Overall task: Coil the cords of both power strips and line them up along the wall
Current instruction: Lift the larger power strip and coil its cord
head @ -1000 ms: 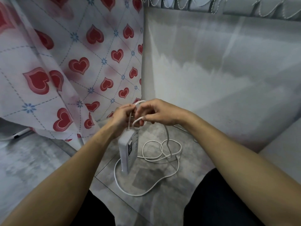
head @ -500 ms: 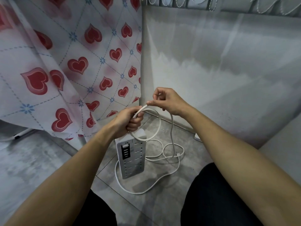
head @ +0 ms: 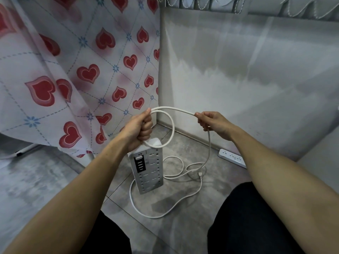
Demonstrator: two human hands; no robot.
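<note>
A wide white power strip (head: 148,171) stands tilted on the floor, sockets facing me. My left hand (head: 139,128) is a fist above its top end, gripping a loop of its white cord (head: 171,129). The cord arcs from that fist to my right hand (head: 211,121), which pinches it at the same height. From there it drops to loose curls (head: 183,173) on the tiles and sweeps round the strip's base. A second, narrow white power strip (head: 232,158) lies flat by the wall, partly hidden behind my right forearm.
A heart-patterned curtain (head: 82,74) hangs at the left down to the floor. A grey wall (head: 238,79) with a skirting runs behind and to the right, forming a corner. My dark-clothed knees (head: 247,217) are at the bottom.
My hands were together at the strip's top; the right hand has drawn away to the right along the cord, stretching an arc between the hands. The strip turned its socket face toward me.
</note>
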